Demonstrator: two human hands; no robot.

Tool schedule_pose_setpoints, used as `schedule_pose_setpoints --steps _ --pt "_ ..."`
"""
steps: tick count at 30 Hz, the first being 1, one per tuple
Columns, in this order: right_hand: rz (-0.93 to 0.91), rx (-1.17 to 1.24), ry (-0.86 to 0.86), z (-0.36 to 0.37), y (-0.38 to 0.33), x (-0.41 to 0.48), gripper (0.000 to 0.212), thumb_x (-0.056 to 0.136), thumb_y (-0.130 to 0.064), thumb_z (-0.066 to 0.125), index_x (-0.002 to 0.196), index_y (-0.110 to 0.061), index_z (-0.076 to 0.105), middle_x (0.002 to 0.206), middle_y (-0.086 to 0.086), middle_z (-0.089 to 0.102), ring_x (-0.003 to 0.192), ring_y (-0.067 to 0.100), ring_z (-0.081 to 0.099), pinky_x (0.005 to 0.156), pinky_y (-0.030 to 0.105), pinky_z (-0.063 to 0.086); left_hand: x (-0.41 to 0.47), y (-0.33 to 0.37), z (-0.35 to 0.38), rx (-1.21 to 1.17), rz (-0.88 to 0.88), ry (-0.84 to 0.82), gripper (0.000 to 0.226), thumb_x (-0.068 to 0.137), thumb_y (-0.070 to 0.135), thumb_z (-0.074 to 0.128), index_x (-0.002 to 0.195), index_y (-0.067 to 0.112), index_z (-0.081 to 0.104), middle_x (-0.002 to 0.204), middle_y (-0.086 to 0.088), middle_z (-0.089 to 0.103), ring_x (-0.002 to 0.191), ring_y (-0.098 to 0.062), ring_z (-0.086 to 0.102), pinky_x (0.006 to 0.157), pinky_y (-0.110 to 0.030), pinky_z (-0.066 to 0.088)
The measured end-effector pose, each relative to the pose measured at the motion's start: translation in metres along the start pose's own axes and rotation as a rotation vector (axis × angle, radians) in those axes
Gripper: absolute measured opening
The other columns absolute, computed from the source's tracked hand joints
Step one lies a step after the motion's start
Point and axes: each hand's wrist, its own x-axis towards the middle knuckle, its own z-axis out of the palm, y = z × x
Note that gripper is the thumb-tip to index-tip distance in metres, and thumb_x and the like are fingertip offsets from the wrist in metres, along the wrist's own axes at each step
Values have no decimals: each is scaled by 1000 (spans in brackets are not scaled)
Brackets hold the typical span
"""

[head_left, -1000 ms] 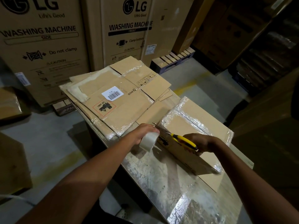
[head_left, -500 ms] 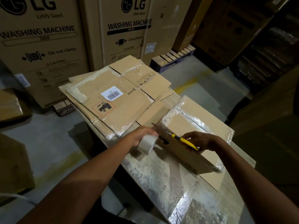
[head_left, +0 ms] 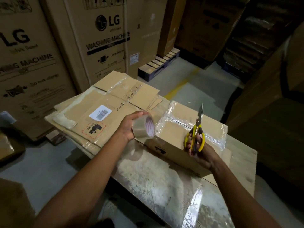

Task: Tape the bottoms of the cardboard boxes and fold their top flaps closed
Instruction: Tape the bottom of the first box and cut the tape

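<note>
You are raising both hands off the one taped box (head_left: 174,132) on the counter (head_left: 148,183): fingers of your left hand (head_left: 130,127) are gripping one tape roll (head_left: 143,128), those of your right hand (head_left: 199,155) one pair of scissors (head_left: 198,124). Two cartons (head_left: 107,46) are showing "LG WASHING MACHINE".

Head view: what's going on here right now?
A person is working at a table. The left hand grips a roll of clear tape and the right hand holds yellow-handled scissors, blades up, by an assembled cardboard box whose upturned face is already taped. A stack of flattened boxes lies at the table's left.
</note>
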Motion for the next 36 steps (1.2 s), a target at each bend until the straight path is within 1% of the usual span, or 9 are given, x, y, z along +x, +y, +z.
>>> schedule_pose_setpoints --steps 4,7,10,15,20,24,29,32,36 --pt "-116 218 -32 -2 3 4 62 48 -40 100 92 -22 61 77 -3 57 64 13 58 54 25 50 21 -8 65 232 267 72 13 88 9 68 99 6 75 107 -9 71 98 -23 65 81 -31 51" --pt "-186 358 -20 -7 8 5 61 46 -40 100 92 -24 64 77 -4 57 64 13 56 55 23 47 35 -46 114 853 691 68 12 89 10 69 98 9 78 130 -5 61 125 -19 50 103 -20 39" --pt "-291 572 -42 -10 15 1 54 50 -36 100 90 -19 68 77 -4 56 64 13 54 54 24 44 47 -90 142 1165 973 -33 20 90 16 59 94 15 80 140 -15 55 136 -34 41 113 -30 29" --pt "-466 701 15 -18 21 -12 47 55 -31 98 91 -16 70 77 -2 60 62 14 58 52 24 46 60 -144 158 1422 1165 -308 13 88 20 65 95 21 77 142 -13 54 135 -38 43 109 -55 33" --pt "-525 757 325 -48 28 -59 21 91 -40 59 92 -19 61 72 -5 55 57 10 54 46 19 42 72 -163 151 1476 1320 -589 18 80 13 80 97 17 75 147 -18 42 137 -41 39 108 -59 33" --pt "-464 570 608 -85 39 -90 30 101 -40 52 84 -16 59 71 0 57 57 12 56 41 20 39 74 -163 156 1482 1274 -589 15 78 11 81 92 14 76 146 -29 41 133 -49 38 108 -57 34" --pt "-234 92 1153 -131 51 -85 44 99 -39 59 65 -11 59 59 10 55 44 19 46 43 24 31 74 -166 156 1567 1230 -607 11 81 12 78 90 11 74 149 -28 37 138 -48 32 111 -55 29" --pt "75 -478 1322 -162 72 -78 63 92 -65 50 84 -5 66 85 16 69 81 35 66 60 32 40 75 -167 157 1599 1239 -607 10 83 15 77 93 12 74 150 -27 37 140 -43 29 110 -56 30" --pt "161 -701 1327 -179 84 -76 42 91 -44 64 105 -5 64 111 17 67 104 36 64 70 32 42 73 -168 158 1594 1251 -572 9 82 13 76 91 11 74 147 -25 41 138 -42 32 110 -57 29"
